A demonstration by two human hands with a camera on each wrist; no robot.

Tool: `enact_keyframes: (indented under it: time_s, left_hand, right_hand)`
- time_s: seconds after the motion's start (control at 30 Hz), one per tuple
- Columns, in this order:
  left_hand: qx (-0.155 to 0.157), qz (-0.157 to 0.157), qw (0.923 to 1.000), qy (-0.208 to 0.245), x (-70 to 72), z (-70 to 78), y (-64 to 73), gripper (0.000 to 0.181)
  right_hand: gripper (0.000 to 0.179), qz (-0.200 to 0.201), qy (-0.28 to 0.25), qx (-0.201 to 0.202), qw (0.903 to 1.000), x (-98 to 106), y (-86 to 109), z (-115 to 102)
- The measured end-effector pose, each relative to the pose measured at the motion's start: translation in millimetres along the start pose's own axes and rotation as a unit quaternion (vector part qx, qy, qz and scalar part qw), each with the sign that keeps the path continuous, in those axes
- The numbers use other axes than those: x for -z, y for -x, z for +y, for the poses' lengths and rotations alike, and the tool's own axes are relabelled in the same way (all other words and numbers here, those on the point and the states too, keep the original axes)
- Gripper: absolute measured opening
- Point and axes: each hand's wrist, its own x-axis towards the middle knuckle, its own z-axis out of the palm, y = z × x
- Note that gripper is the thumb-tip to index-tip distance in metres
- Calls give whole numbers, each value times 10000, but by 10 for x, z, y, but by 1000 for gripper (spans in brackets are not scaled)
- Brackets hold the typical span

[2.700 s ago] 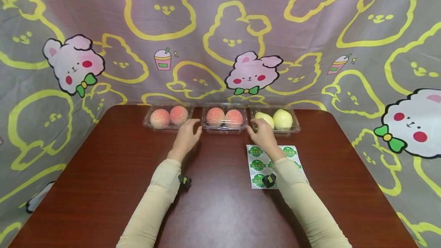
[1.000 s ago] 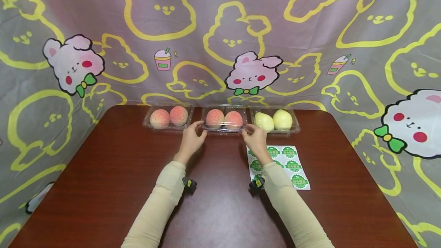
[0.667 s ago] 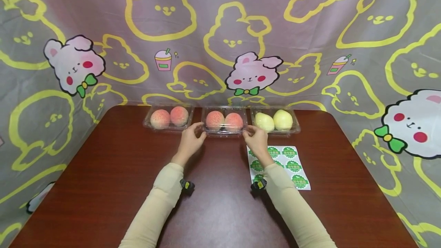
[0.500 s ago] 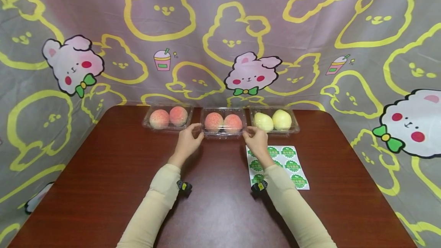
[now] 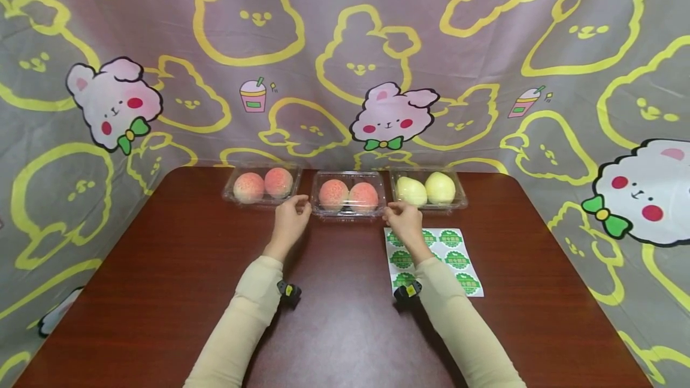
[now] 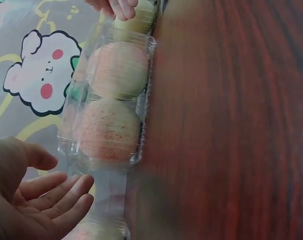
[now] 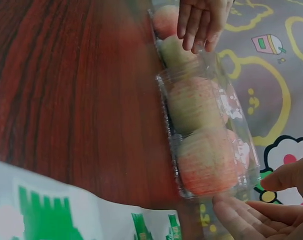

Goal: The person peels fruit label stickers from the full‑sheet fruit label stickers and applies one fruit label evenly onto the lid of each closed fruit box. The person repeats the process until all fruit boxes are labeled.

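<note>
A clear plastic clamshell box with two peaches in it stands on the table, in the middle of a row. My left hand is just off its left end, and a gap shows between fingers and box in the left wrist view. Thumb and fingers there are apart, with nothing between them. At the box's other end is my right hand, its fingertips right at the near corner. The right wrist view shows those fingers stretched out, the thumb held away from them.
To the left stands another clear box of two peaches. A third box, to the right, holds two yellow pears. A sheet of round green stickers lies partly under my right forearm. A patterned curtain hangs behind the table.
Both hands came to the middle box's ends, and it slid slightly nearer to me, out of line with its neighbours. Since then my left hand has drawn away leftward.
</note>
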Motion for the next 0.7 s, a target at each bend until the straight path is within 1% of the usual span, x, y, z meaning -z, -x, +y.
enact_keyframes:
  time_s: [0.1,0.23,0.5,0.7]
  left_hand:
    - [90,61,9998,-139,-42,-32,-26,26]
    - [112,121,9997,-206,-80,-45,-45,26]
    - [77,110,9995,-285,-116,-47,-55,25]
    - [48,103,9997,-210,-99,-52,-57,24]
  right_hand:
    - [30,-147,-434,-211,9987,-34,-40,29]
    - [30,-119,-800,-392,9960,-75,-79,57]
    - [29,50,-1281,-641,9897,-117,-106,64]
    - [28,50,-1498,-665,9865,-128,-98,47]
